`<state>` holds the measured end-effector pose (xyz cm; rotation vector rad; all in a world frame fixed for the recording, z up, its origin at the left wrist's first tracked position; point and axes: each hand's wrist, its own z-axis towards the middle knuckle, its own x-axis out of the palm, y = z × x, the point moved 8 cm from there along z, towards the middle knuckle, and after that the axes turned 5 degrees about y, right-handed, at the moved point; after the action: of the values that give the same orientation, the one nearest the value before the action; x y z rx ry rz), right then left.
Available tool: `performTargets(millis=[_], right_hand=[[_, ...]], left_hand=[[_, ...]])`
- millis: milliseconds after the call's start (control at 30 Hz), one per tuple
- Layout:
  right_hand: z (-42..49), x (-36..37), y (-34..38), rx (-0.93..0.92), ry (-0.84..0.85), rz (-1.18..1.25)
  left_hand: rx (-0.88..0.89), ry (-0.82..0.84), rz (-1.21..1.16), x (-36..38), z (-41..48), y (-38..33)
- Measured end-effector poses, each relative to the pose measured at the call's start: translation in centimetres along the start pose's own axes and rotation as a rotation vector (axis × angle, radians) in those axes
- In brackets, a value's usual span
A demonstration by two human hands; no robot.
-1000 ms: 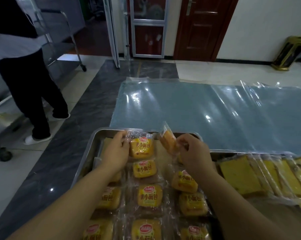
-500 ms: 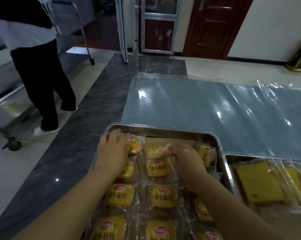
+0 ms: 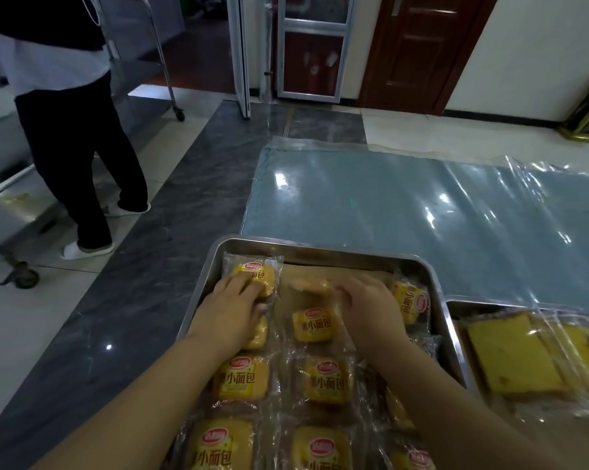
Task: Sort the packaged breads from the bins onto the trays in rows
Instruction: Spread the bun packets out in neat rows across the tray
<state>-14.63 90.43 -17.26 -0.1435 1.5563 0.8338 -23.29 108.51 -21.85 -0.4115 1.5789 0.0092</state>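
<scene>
bread packs (image 3: 242,378) lie in rows under both wrists | left hand (image 3: 230,310) is flat, fingers straight, pressing the corner pack (image 3: 257,271) under its fingertips | right hand (image 3: 367,308) has fingers curled, pinching a blurry pack (image 3: 308,285) at its fingertips | tray (image 3: 320,254) rim just past the fingertips | blue sheet (image 3: 388,205) beyond
</scene>
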Motion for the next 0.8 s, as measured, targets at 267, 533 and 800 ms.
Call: performTargets(millis=[267, 533, 800], right_hand=[[1.3, -3.5, 2.6, -0.099, -0.129, 0.109], [-0.8, 0.2, 4.2, -0.222, 0.2, 0.451], [0.8, 0.0, -2.1, 0.168, 0.133, 0.382]], left_hand=[[-0.074, -0.001, -0.777, -2.1, -0.3, -2.7], [-0.342, 0.111, -1.44, 0.1, 0.4, -4.3], [-0.139, 0.215, -1.235, -1.0, 1.3, -5.1]])
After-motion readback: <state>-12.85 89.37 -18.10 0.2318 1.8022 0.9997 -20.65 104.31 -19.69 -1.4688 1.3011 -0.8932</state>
